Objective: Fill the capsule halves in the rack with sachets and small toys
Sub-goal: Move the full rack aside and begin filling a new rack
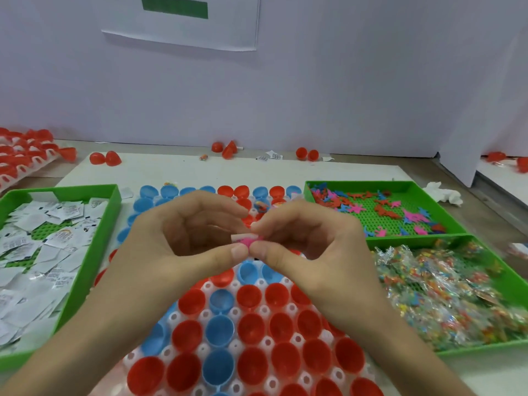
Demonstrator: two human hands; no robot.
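— What are the hands doing?

— The left hand (177,238) and the right hand (314,238) are each pinching the same small pink toy (248,241) between thumb and fingertips, above the middle of the rack (264,310).

— What is threatening to go wrong?

— As I judge it, the toy is at risk of slipping when one hand lets go, bouncing off a rim and lodging between the capsule halves (251,328) in the rack.

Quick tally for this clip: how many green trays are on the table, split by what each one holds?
Tray of white sachets: 1
Tray of flat coloured toy figures: 1
Tray of clear packets with multicoloured bits: 1
Total: 3 green trays
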